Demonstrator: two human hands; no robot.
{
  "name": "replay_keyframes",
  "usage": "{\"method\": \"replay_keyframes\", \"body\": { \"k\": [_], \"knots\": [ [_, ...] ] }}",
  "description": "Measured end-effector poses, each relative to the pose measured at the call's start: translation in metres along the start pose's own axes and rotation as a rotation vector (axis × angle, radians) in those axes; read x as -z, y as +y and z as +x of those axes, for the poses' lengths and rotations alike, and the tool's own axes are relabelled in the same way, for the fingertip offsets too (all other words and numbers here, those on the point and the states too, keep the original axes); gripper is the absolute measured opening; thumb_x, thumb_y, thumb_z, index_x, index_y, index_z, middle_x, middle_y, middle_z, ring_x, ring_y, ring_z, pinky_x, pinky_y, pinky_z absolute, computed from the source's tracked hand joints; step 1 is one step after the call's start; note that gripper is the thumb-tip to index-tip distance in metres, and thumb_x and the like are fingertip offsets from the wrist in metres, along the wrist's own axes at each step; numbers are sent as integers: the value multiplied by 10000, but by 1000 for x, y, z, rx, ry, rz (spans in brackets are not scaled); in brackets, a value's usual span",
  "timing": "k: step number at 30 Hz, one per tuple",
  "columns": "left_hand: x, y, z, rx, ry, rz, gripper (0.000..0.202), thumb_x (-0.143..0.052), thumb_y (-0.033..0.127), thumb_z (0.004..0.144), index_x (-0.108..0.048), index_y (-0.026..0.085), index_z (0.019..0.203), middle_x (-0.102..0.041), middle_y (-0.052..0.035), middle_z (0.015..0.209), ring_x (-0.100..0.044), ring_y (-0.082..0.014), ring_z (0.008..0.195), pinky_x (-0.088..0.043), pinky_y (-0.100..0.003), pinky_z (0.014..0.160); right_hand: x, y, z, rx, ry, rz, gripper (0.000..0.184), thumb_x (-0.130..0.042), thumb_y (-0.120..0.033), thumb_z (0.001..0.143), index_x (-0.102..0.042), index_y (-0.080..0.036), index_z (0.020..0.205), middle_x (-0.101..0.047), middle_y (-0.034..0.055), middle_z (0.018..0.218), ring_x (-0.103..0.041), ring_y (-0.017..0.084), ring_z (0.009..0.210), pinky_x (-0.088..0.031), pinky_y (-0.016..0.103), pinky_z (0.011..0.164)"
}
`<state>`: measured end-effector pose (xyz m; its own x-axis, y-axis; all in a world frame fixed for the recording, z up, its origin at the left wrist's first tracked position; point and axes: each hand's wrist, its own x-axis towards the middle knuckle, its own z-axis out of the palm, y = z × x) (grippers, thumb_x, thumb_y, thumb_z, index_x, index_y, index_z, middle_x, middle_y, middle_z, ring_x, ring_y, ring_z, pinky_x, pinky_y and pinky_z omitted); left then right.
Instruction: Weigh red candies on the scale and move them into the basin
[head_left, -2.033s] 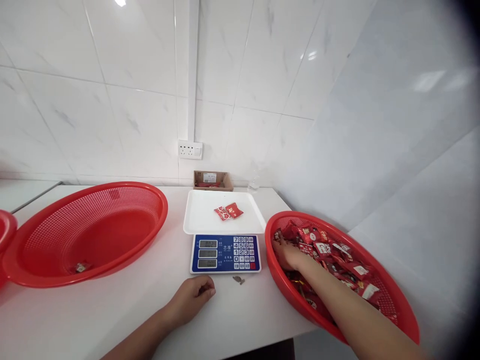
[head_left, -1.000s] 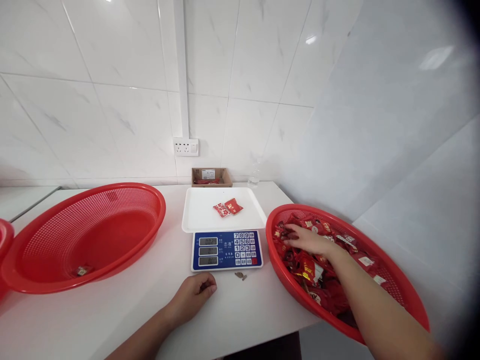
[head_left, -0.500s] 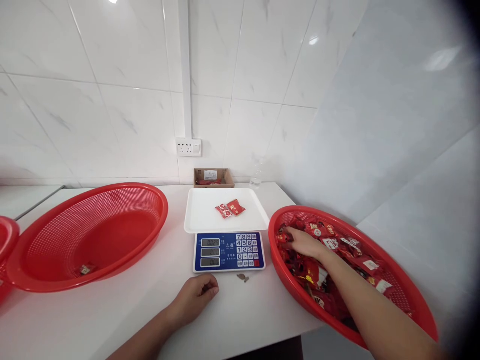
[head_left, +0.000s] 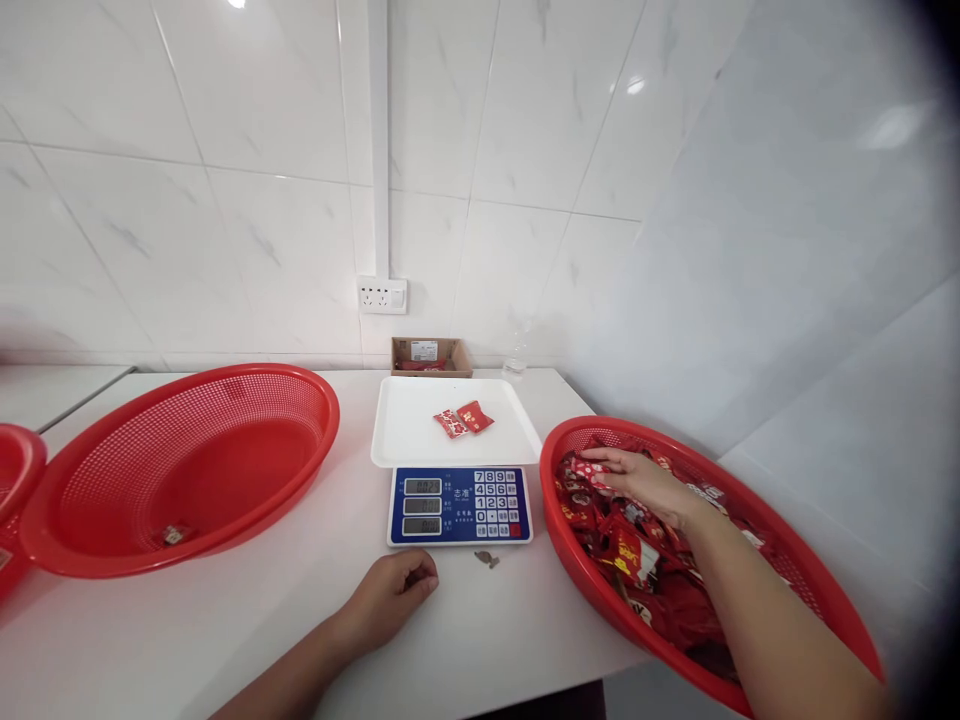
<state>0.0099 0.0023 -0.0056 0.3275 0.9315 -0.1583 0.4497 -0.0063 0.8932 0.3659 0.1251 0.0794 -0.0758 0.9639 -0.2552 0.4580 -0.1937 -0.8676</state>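
My right hand (head_left: 637,482) is over the near-left part of a red plastic basket (head_left: 559,520), its fingers closed on a red packet with white dots (head_left: 589,471). Many small red packets (head_left: 630,550) fill that basket. Curled loosely on the white table, my left hand (head_left: 396,590) is closed with nothing visible in it, just below the scale. The digital scale (head_left: 459,506) has a blue keypad panel and a white tray (head_left: 405,420). Two red packets lie on the tray, a patterned one (head_left: 451,424) and a plainer one (head_left: 475,416).
A second red basket (head_left: 240,450) stands on the left with one small packet (head_left: 174,535) inside. Part of another red basket (head_left: 15,470) shows at the left edge. A cardboard box (head_left: 457,358) and a clear bottle (head_left: 514,362) stand by the wall. A small brown scrap (head_left: 486,559) lies before the scale.
My right hand has lifted slightly and shifted right from among the packets, with the dotted packet now showing at its fingers. My left hand has stayed in place.
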Motion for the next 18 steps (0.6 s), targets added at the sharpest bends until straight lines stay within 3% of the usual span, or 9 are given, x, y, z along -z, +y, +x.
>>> {"method": "replay_keyframes", "body": {
  "k": [6, 10, 14, 18],
  "knots": [
    [0, 0, -1, 5, 12, 8, 184, -467, 315, 786, -573, 165, 777, -544, 18, 676, -477, -121, 630, -352, -210, 575, -6, -19, -6, 99, 76, 82, 402, -681, -375, 610, -591, -231, 974, -641, 56, 1067, -591, 233, 959, -488, 321, 792],
    [-2, -5, -3, -21, 20, -11, 179, -481, 306, 783, -590, 164, 785, -556, 17, 684, -483, -116, 628, -351, -205, 566, -20, -45, -8, 203, 70, -15, 420, -648, -476, 650, -565, -227, 978, -663, 66, 1018, -613, 241, 893, -490, 334, 745],
    [-2, -8, -3, -32, 30, -17, 183, -491, 309, 783, -600, 163, 806, -565, 12, 698, -496, -118, 640, -362, -204, 570, -50, -70, 1, 309, 53, -157, 343, -576, -472, 718, -522, -239, 965, -681, 48, 981, -625, 230, 878, -476, 352, 782],
    [-2, -7, -4, -29, 31, -5, 180, -491, 300, 784, -604, 162, 810, -572, 7, 707, -502, -121, 648, -370, -207, 575, -93, -82, 17, 530, 24, -431, 215, -499, -396, 782, -528, -244, 931, -676, 29, 1004, -612, 203, 943, -464, 333, 837]
  ]
}}
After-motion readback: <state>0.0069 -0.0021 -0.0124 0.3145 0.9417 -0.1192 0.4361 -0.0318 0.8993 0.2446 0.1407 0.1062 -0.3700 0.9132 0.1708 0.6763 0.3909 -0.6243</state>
